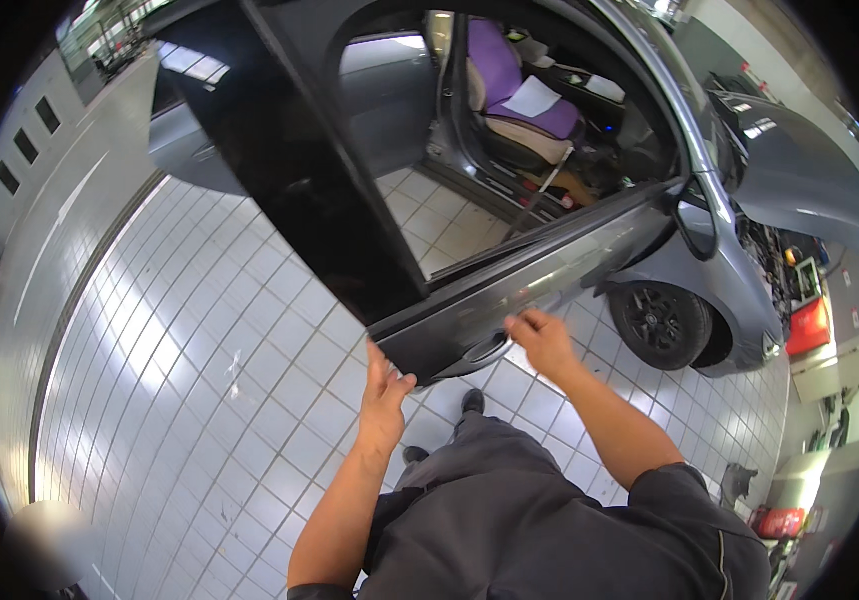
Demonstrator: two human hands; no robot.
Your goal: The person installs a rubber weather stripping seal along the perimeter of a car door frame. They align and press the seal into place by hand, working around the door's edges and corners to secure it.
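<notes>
A grey car door [549, 270] stands swung open in front of me. My left hand [383, 398] holds its rear edge, the thumb on the outer face and the fingers along the edge. On the door's outer skin is the door handle [486, 350]. By the front end of that handle is my right hand [547, 345], its fingers curled and pressed together against the door. Whatever those fingers may hold is too small to make out. The dark window frame [309, 180] rises from the door's rear part.
Inside the car, a front seat [509, 90] with a purple cover bears a white sheet [531, 97]. A front wheel [661, 325] and raised bonnet [809, 160] are to the right. A red container [807, 328] stands beyond. White tiles [279, 330] cover the floor.
</notes>
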